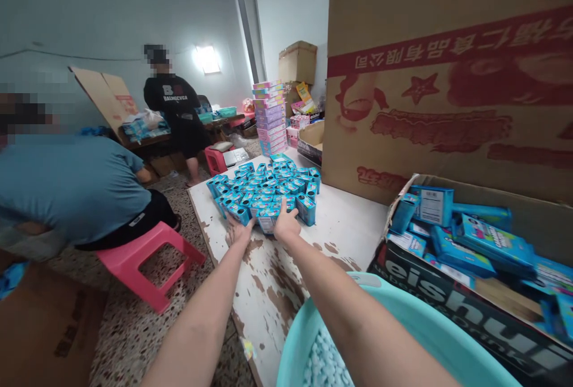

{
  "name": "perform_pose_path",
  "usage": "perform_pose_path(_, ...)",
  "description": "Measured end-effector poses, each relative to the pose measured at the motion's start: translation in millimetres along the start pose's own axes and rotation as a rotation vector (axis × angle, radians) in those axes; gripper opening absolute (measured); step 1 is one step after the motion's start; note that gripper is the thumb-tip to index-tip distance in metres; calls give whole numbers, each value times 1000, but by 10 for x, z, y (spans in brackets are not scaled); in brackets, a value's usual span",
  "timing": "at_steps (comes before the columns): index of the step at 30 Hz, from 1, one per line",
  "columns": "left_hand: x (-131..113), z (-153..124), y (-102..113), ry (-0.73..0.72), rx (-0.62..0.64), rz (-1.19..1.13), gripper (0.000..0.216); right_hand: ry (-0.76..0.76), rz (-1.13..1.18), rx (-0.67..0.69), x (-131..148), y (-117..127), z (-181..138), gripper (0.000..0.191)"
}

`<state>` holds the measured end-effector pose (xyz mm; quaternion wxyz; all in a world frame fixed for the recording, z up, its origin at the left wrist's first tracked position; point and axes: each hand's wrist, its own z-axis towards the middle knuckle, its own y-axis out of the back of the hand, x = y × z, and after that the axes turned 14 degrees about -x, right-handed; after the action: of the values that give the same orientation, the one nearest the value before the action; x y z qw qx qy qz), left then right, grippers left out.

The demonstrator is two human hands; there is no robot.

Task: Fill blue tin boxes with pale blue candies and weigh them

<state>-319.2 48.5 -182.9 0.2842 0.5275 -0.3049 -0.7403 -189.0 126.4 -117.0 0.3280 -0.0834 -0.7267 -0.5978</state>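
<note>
Small blue cartons [264, 187], standing upright in a tight cluster, fill the far part of the worn white table [349, 220]. Many show a round dark hole in their top. My left hand [239, 230] rests against the cluster's near left edge with its fingers apart. Against the front cartons, a little to the right, my right hand [287, 224] presses with thumb and forefinger spread. A front carton [267, 220] stands between the two hands. Below my right forearm, a turquoise tub [380, 291] holds small pale blue candies [326, 357].
On the right, an open carton box [430, 279] holds more blue packs [461, 249] before a tall cardboard box [447, 94]. Pink and purple boxes [270, 118] are stacked behind the cluster. One person sits on a pink stool [154, 249]; another person [172, 100] stands farther back.
</note>
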Motion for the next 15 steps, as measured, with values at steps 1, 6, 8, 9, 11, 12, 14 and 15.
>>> perform_pose_path(1, -2, -11, -3, -3, -5, 10, 110, 4, 3, 7, -6, 8, 1, 109)
perform_pose_path(6, 13, -50, -24, -57, -47, 68, 109, 16, 33, 40, -62, 183, -61, 119)
perform_pose_path(8, 5, -54, -23, -66, -57, 45, 109, 36, 59, 34, -102, 365, -176, 115)
perform_pose_path(9, -7, -54, -12, -62, -58, 19, 109, 84, 84, 37, -135, 488, -268, 111)
perform_pose_path(11, -43, -58, 40, -56, -44, -28, 108, 236, 149, 73, -252, 801, -529, 97)
perform_pose_path(12, -65, -63, 84, -59, -27, -44, 108, 312, 190, 97, -345, 987, -699, 87)
perform_pose_path(14, -108, -80, 199, -90, 25, -58, 107, 422, 283, 120, -621, 1392, -1108, 67)
perform_pose_path(15, -123, -94, 266, -117, 55, -63, 105, 456, 352, 88, -806, 1595, -1346, 56)
